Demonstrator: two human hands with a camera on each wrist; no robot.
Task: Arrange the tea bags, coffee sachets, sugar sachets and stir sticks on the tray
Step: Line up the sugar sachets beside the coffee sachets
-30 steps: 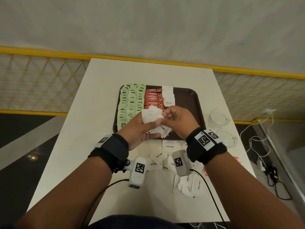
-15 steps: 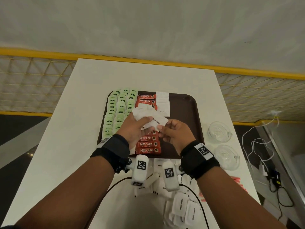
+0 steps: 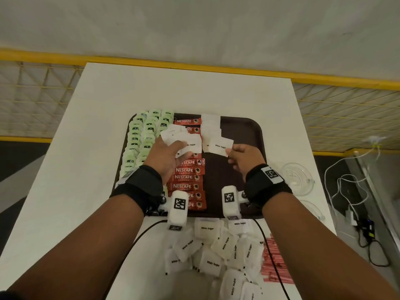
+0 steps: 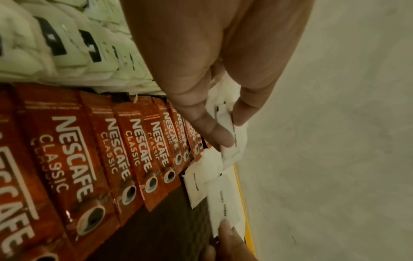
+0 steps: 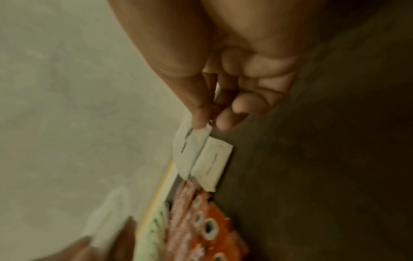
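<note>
**Sugar sachets over the tray**

My left hand (image 3: 165, 158) grips a fanned bunch of sugar sachets (image 3: 180, 140) above the tray's (image 3: 249, 128) red coffee sachets (image 3: 187, 177). My right hand (image 3: 244, 158) pinches one sugar sachet (image 3: 220, 146) by its corner at the near end of the white sugar column (image 3: 211, 126). Green tea bags (image 3: 142, 137) fill the tray's left side. The tray's right part is bare brown. Loose sugar sachets (image 3: 218, 250) and red stir sticks (image 3: 273, 260) lie on the table (image 3: 86, 169) nearer me than the tray; two glass dishes (image 3: 299, 178) sit to its right.
</note>
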